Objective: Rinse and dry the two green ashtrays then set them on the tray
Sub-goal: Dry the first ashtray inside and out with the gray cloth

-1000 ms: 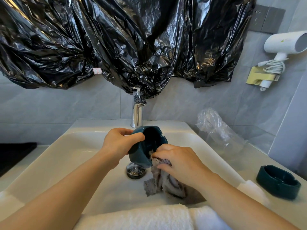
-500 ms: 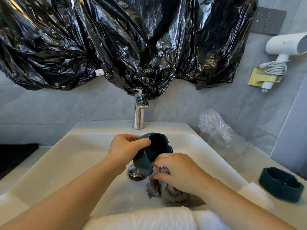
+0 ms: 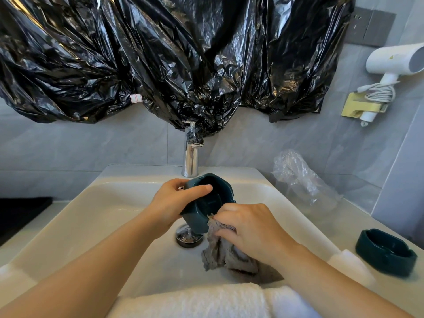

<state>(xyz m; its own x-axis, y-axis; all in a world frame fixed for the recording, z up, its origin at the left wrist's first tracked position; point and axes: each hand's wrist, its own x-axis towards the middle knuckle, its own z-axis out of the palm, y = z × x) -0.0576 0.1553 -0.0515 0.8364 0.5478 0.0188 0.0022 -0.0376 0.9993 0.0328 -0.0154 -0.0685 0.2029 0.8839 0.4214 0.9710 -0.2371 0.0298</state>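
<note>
The first ashtray (image 3: 202, 212) tilts over the sink (image 3: 103, 214), before the tap (image 3: 190, 159); the cloth (image 3: 220, 251) touches its lower right; the second ashtray (image 3: 385, 253) stands on the counter (image 3: 344, 226), right of the sink; a towel (image 3: 195, 301) lies along the near rim.

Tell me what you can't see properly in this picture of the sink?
All in the head view:
Whatever is behind the black plastic; it also covers the top of the tap.
The fingertips of the right hand, buried in the grey cloth.
The back of the held ashtray, behind the left hand.
The dark thing at the left edge, cut off by the frame.
Whether the counter ashtray is wet: too blurred.
</note>
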